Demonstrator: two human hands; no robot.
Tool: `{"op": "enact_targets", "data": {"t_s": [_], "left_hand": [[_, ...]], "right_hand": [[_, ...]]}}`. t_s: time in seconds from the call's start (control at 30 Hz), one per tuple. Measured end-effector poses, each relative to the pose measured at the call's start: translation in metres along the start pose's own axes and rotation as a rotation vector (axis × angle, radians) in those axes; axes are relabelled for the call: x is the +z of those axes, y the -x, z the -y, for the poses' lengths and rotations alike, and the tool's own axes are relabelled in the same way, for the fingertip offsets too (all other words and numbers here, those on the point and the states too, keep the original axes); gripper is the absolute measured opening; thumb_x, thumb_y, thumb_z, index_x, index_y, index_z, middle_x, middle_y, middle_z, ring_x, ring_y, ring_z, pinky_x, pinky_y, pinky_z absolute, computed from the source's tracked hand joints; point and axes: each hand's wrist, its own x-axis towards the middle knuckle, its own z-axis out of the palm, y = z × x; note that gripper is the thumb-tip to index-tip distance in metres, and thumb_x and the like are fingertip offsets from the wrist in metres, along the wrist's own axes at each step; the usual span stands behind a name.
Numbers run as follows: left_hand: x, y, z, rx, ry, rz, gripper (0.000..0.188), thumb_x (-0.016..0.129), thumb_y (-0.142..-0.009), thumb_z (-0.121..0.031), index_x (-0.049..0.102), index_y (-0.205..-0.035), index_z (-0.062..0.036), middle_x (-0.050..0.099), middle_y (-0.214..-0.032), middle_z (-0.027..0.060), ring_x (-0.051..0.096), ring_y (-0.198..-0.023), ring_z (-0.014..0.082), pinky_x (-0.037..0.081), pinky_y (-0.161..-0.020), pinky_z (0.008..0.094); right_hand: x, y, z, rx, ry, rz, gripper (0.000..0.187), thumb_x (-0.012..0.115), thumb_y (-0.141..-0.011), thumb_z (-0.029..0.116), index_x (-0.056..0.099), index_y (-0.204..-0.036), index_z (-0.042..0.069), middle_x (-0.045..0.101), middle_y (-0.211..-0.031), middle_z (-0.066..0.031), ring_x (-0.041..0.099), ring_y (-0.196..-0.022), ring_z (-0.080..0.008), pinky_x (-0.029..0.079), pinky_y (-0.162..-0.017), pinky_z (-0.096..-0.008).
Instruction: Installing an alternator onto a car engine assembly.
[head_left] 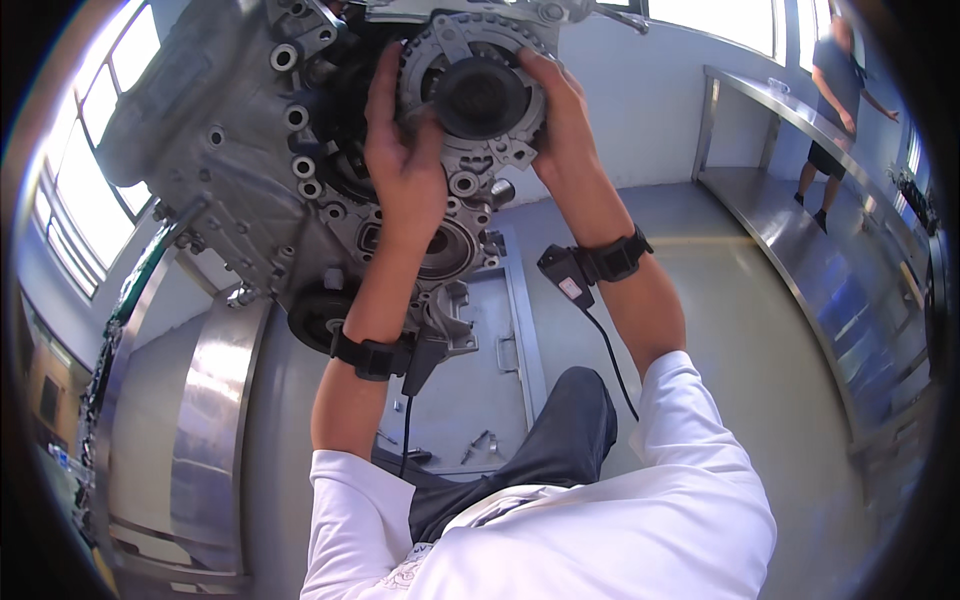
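Observation:
Both my hands grip an alternator (448, 40), a round grey metal housing with slots round its rim and a dark pulley (482, 98) facing me. My left hand (403, 170) is closed on its left side, the thumb near the pulley and the fingers along the rim. On the other side, my right hand (563, 125) wraps the housing, its thumb on the upper face. The alternator is at the front of a large grey engine (215, 180). Whether it is bolted there I cannot tell; its back is hidden.
Below the engine is a grey tray (455, 400) with several small metal parts (480, 445). A steel bench (210, 400) stands at the left, and a long steel table (790, 110) at the right. Beyond that table a person (838, 100) stands. Cables hang from my wrist bands.

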Motion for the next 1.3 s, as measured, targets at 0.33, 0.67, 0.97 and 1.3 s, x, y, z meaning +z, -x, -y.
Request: {"op": "enact_targets", "data": {"t_s": [0.33,0.67,0.97,1.3], "left_hand": [[-0.001,0.018,-0.002,0.174,-0.318,0.178,0.068,0.045,-0.080,0.012,0.028,-0.145,0.0032,0.031,-0.149,0.0171,0.027,-0.140,0.0288,0.023,-0.113,0.0358],[-0.019,0.015,0.002,-0.026,-0.257,0.184,0.063,0.047,-0.084,0.010,0.026,-0.144,0.0082,0.030,-0.148,0.0243,0.030,-0.139,0.0313,0.022,-0.113,0.0351],[-0.020,0.019,0.001,-0.003,-0.144,0.137,0.062,0.045,-0.084,0.010,0.027,-0.144,0.0074,0.035,-0.146,0.0230,0.032,-0.138,0.0286,0.022,-0.113,0.0346],[-0.017,0.008,0.004,0.046,-0.156,0.188,0.061,0.049,-0.084,0.008,0.033,-0.142,0.0048,0.038,-0.146,0.0206,0.035,-0.136,0.0279,0.026,-0.111,0.0339]], "right_hand": [[-0.013,0.033,0.003,0.039,-0.084,-0.152,0.060,0.066,-0.082,0.015,0.039,-0.132,-0.004,0.059,-0.114,-0.0160,0.062,-0.101,-0.0226,0.054,-0.082,-0.0319],[-0.006,0.008,0.004,0.016,0.114,-0.013,0.057,0.072,-0.078,0.017,0.048,-0.124,-0.008,0.061,-0.108,-0.0159,0.063,-0.094,-0.0201,0.054,-0.077,-0.0294],[0.000,0.015,0.003,0.033,0.100,-0.025,0.054,0.071,-0.078,0.016,0.050,-0.121,-0.008,0.062,-0.106,-0.0158,0.065,-0.090,-0.0201,0.056,-0.075,-0.0290],[-0.011,0.013,-0.001,-0.018,0.090,-0.058,0.037,0.057,-0.090,0.024,0.055,-0.113,-0.005,0.065,-0.103,-0.0165,0.068,-0.086,-0.0225,0.059,-0.076,-0.0323]]}}
